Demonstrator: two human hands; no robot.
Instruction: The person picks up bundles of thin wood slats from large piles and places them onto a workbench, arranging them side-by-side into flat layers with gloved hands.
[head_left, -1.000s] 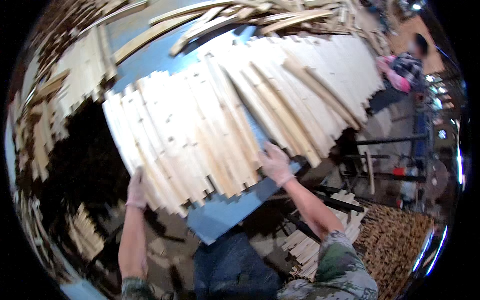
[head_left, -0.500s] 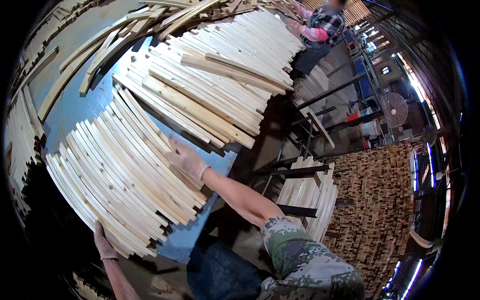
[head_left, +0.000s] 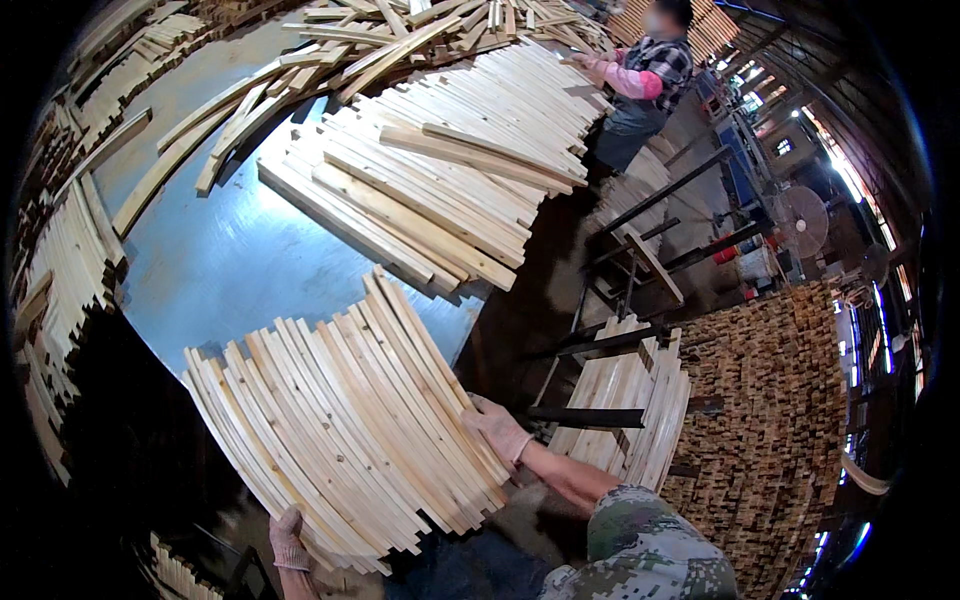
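A wide row of pale wooden strips [head_left: 330, 420], packed side by side, spans the space between my two hands in thin gloves. My left hand [head_left: 288, 538] grips its near left side, with the fingers partly hidden by the outer strip. On the opposite side, my right hand [head_left: 497, 430] presses against the outermost strip, its fingers along the edge. The row's far end overlaps the blue table [head_left: 220, 270]; its near end juts past the table edge in front of me. The strip ends are uneven.
More aligned wooden strips [head_left: 440, 150] lie farther back on the table, with loose pieces [head_left: 400, 50] heaped behind. A co-worker [head_left: 645, 80] stands at the far right. To my right are a metal rack [head_left: 600, 415] holding strips, stacked wood [head_left: 750, 400] and a fan [head_left: 800, 222].
The row of strips has moved toward me and to the right between both hands, baring more of the blue table. The co-worker's arms have shifted.
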